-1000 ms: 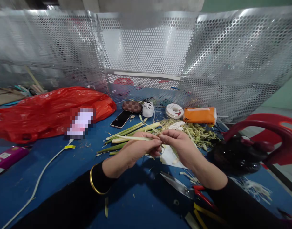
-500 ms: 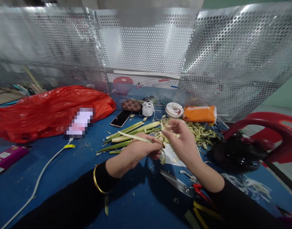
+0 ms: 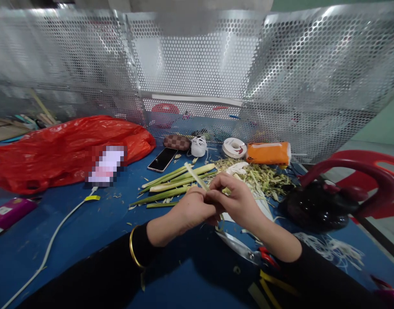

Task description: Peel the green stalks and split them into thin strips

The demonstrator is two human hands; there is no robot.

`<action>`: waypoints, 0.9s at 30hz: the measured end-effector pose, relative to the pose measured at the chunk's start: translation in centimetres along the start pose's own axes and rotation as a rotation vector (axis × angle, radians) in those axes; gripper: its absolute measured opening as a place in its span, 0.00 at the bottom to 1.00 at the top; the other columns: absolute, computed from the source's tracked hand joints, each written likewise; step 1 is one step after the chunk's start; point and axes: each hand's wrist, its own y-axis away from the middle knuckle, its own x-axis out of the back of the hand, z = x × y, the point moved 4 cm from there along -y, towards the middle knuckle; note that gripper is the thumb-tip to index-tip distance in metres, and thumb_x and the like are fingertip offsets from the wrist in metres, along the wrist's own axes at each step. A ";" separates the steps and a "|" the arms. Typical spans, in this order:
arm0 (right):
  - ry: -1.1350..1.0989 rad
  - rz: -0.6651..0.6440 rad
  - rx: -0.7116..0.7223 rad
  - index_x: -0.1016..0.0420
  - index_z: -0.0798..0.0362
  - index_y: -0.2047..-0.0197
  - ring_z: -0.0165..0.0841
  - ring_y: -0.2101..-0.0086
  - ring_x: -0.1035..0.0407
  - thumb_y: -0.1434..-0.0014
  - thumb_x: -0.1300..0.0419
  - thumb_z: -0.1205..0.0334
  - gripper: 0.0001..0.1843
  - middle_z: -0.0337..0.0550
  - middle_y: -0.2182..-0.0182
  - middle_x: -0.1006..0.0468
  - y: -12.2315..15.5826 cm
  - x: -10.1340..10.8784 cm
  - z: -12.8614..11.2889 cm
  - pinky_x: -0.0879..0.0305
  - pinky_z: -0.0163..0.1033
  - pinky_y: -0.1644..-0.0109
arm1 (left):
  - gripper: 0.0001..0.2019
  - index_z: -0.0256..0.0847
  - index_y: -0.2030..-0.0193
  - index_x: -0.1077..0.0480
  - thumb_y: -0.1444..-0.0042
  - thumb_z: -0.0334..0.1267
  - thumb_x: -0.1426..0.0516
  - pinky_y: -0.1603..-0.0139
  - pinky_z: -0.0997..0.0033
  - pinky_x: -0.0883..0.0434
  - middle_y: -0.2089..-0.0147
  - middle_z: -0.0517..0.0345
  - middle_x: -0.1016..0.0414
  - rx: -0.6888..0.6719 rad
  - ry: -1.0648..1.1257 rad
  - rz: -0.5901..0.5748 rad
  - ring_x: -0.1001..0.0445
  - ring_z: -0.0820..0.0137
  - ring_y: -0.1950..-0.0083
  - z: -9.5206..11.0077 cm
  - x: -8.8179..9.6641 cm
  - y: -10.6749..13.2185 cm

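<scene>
My left hand [image 3: 195, 208] is closed on a pale green plant strip [image 3: 196, 176], whose flat end sticks up past the fingers toward the far left. Pressed against it, my right hand [image 3: 237, 199] pinches the same strip; the fingertips overlap and hide the gripped part. A thin end hangs below the hands. Beyond my left hand lie several green stalks [image 3: 167, 196]. A heap of shredded plant bits [image 3: 267, 178] spreads behind my right hand, partly over white paper [image 3: 263, 201]. Below the hands rest scissors [image 3: 240, 248] with red handles.
A black kettle [image 3: 315, 210] with a dark red handle stands at right, near tangled white string [image 3: 332, 251]. Behind are a ribbon spool [image 3: 234, 147], an orange packet [image 3: 269, 153] and a dark phone [image 3: 163, 160]. A red plastic bag [image 3: 68, 148] and a lit phone [image 3: 107, 165] are left.
My right hand has come down and left, and its fingers have closed beside my left hand. The strip's free end has swung from pointing left to pointing more upward.
</scene>
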 end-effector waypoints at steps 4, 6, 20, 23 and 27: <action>-0.008 0.074 -0.024 0.33 0.51 0.75 0.31 0.70 0.36 0.45 0.41 0.69 0.09 0.37 0.74 0.32 0.1 -0.1 0.1 0.41 0.37 0.65 | 0.06 0.37 0.84 0.31 0.60 0.28 0.44 0.72 0.72 0.31 0.82 0.58 0.30 -0.027 0.050 -0.034 0.31 0.73 0.78 0.2 -0.3 0.3; 0.001 0.056 -0.020 0.32 0.51 0.75 0.32 0.70 0.35 0.44 0.41 0.67 0.09 0.38 0.74 0.31 0.0 -0.2 0.1 0.40 0.38 0.64 | 0.07 0.37 0.85 0.31 0.59 0.28 0.44 0.72 0.72 0.31 0.82 0.58 0.30 -0.011 0.069 -0.036 0.31 0.73 0.79 0.1 -0.4 0.3; 0.076 -0.037 -0.238 0.26 0.51 0.67 0.35 0.67 0.33 0.40 0.43 0.54 0.10 0.40 0.71 0.25 5.6 2.4 -2.5 0.41 0.38 0.63 | 0.12 0.34 0.62 0.23 0.55 0.33 0.33 0.63 0.74 0.29 0.69 0.56 0.23 0.002 0.552 0.055 0.26 0.75 0.70 -0.5 0.0 6.0; 0.039 -0.014 -0.278 0.28 0.51 0.68 0.33 0.69 0.34 0.40 0.43 0.55 0.09 0.38 0.72 0.27 8.0 0.4 -2.8 0.41 0.37 0.64 | 0.13 0.33 0.63 0.23 0.57 0.34 0.32 0.64 0.74 0.29 0.71 0.57 0.24 -0.027 0.593 0.089 0.27 0.76 0.71 -1.8 -0.9 7.1; 0.081 0.053 -0.268 0.31 0.51 0.73 0.32 0.73 0.38 0.38 0.45 0.55 0.13 0.37 0.77 0.31 9.9 -1.1 -3.1 0.43 0.36 0.68 | 0.13 0.34 0.63 0.23 0.56 0.36 0.32 0.67 0.76 0.29 0.72 0.58 0.25 -0.051 0.593 0.113 0.28 0.76 0.72 -3.2 -1.6 7.4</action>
